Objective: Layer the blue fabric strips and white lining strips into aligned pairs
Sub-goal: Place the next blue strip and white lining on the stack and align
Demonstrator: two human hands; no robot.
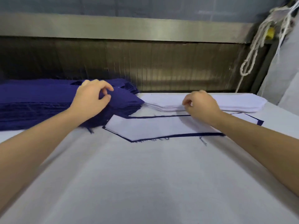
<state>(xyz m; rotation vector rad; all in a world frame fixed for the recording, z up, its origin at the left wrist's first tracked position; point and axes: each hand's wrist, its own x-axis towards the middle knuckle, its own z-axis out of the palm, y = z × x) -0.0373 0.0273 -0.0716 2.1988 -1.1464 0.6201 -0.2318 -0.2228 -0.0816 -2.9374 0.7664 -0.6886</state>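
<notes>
The left hand (92, 99) pinches the right end of the top blue strip (124, 98), while the right hand (200, 105) curls at the near edge of the white lining stack (234, 102), hold unclear, both lying crosswise just behind the laid pair (161, 128).

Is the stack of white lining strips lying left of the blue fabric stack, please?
No, the white lining stack lies right of the blue fabric stack.

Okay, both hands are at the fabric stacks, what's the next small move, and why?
Probably lift the top blue strip, which the left hand pinches, off the blue stack and lay it flat near the finished pair; the right hand rests at the white stack edge.
</notes>
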